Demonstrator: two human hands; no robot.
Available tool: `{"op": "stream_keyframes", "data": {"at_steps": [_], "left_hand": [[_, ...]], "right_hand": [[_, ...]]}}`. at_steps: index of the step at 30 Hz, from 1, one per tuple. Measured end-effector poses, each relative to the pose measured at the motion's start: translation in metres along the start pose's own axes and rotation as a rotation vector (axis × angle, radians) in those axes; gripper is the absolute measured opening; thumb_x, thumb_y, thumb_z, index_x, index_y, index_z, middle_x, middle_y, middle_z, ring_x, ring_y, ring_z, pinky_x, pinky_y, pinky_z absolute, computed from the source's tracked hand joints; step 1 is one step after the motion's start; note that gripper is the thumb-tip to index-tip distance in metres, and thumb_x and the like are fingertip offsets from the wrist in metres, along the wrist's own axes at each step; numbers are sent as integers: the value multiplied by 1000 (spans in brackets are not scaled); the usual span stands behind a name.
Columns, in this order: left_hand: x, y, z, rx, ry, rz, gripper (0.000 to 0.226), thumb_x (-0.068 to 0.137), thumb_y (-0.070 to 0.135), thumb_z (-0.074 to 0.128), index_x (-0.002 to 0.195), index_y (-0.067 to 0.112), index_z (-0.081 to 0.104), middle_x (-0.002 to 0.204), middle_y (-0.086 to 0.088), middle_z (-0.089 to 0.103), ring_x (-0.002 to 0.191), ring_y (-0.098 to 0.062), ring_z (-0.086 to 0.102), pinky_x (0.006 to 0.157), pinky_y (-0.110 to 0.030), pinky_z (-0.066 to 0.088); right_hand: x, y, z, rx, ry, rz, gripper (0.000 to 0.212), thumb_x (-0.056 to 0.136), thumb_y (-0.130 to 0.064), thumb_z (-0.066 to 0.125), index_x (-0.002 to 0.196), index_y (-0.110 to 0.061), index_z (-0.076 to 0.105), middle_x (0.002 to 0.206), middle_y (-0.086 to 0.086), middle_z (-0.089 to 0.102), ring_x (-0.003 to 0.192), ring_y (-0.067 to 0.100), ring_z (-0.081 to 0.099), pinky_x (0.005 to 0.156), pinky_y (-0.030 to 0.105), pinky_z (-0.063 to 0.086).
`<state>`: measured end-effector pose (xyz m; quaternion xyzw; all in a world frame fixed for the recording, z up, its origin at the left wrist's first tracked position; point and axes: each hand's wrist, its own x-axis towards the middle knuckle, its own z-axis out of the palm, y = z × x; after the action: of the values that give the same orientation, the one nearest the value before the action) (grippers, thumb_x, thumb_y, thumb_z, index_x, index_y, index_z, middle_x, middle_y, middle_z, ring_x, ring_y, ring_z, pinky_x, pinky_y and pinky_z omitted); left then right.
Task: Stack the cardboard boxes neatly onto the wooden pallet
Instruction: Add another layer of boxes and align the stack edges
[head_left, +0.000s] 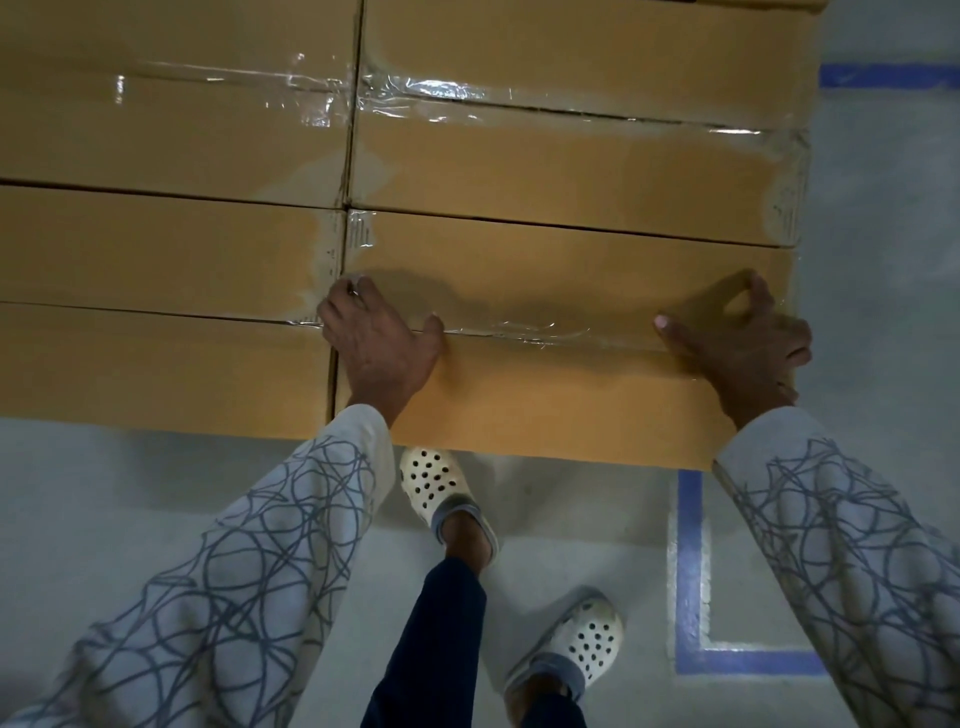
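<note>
left grip: fingers hooked on box left edge | right grip: clasping its right edge

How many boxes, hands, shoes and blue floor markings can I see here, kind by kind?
cardboard boxes: 4
hands: 2, the left hand and the right hand
white shoes: 2
blue floor markings: 2
Total: 10

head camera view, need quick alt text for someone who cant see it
Seen from above, a person's left hand and right hand grip the two ends of the near right cardboard box, set tight against three other taped boxes. Below are patterned sleeves, white clogs and a grey floor with blue tape lines.
</note>
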<state>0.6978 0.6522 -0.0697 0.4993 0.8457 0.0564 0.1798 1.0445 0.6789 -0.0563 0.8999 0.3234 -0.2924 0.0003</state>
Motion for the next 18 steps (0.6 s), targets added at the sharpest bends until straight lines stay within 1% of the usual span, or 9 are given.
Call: {"op": "stream_keyframes", "data": {"at_steps": [6,9,12,14,16,18], "left_hand": [[0,-1,0,5,-17,7,92,75,51,72,142,-4,42,145,-25,39,132,-45,35,109,-53,32],[-3,-2,-1,28,-29,29,93,77,51,74,145,-4,40,147,-25,37,134,-45,34,111,-54,32],[-10,-3,0,168,-74,78,97,84,59,61,151,-3,30,153,-27,31,139,-45,31,113,-56,29],[-16,-10,3,249,-116,109,101,89,67,48,158,-1,19,162,-27,21,147,-43,23,117,-59,20],[-20,-24,7,261,-128,145,102,92,74,38,162,4,9,169,-22,9,155,-41,8,121,-64,10],[-22,-41,10,260,-150,182,101,94,78,27,164,10,0,172,-15,-7,158,-37,-8,120,-71,2]], "right_hand": [[-4,1,-1,-5,20,-8,119,58,-76,84,153,-56,16,164,17,9,150,40,13,111,74,23],[-4,1,0,-27,32,-3,119,56,-79,83,151,-58,16,163,17,13,148,39,18,109,74,26],[-5,1,2,-46,50,20,119,53,-80,83,149,-61,16,162,14,14,147,38,19,108,75,26],[-7,3,5,-31,40,24,119,53,-80,83,149,-62,16,163,14,12,148,39,18,109,76,24],[-8,6,6,-8,25,24,119,53,-80,83,149,-63,15,164,14,10,149,40,17,109,77,22],[-8,7,7,-5,23,25,120,52,-81,83,149,-64,14,166,14,7,151,40,15,110,77,20]]}}
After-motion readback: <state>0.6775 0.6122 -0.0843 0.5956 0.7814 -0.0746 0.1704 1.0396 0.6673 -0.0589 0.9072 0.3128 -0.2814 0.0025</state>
